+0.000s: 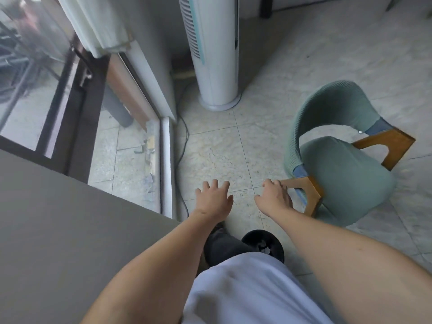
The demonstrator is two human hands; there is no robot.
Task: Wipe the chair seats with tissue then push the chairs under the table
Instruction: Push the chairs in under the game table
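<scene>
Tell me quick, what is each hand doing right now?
Left hand: open, fingers spread in the air, holding nothing.
Right hand: open, fingers reaching onto the wooden arm of the green chair, not gripping it.

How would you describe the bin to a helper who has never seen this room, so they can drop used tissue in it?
Start at the tall white tower fan by the wall and come straight back across the tiled floor, past the green chair. The bin stands at the person's feet, between the forearms. It is the only small, round, black thing there, with white scraps inside.
</scene>
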